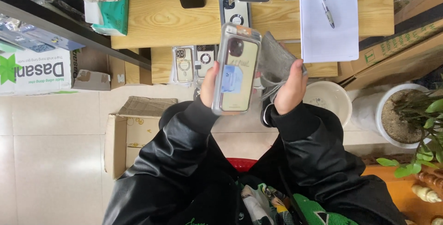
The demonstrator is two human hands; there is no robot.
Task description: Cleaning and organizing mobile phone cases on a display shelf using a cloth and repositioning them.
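Left hand [208,83] grips a clear phone case pkg [236,69] by its left edge, fingers wrapped behind, thumb side toward the cam; pkg held upright in the air, just above the person's lap and in front of the wooden desk [157,20]. Pkg shows a pale gold case w/ a dark camera ring near the top and a blue sticker at mid-height. Right hand [290,89] is closed around a grey pouch-like sleeve [275,59], which sits right beside the pkg, touching or nearly touching its right edge; can't tell which. Both arms in black jacket sleeves. On the desk's lower shelf, behind the pkg, lie two more packaged cases [194,62], side by side. On the desk top: another case w/ a ring [235,13] directly behind the pkg, a white sheet of paper [328,33] w/ a pen [327,13] to the right, a green tissue pack [112,15] at the left end. Right of the desk: white bucket [328,98], then a potted plant [408,114]. Left of the desk, on the tile floor: open cardboard box [122,137].
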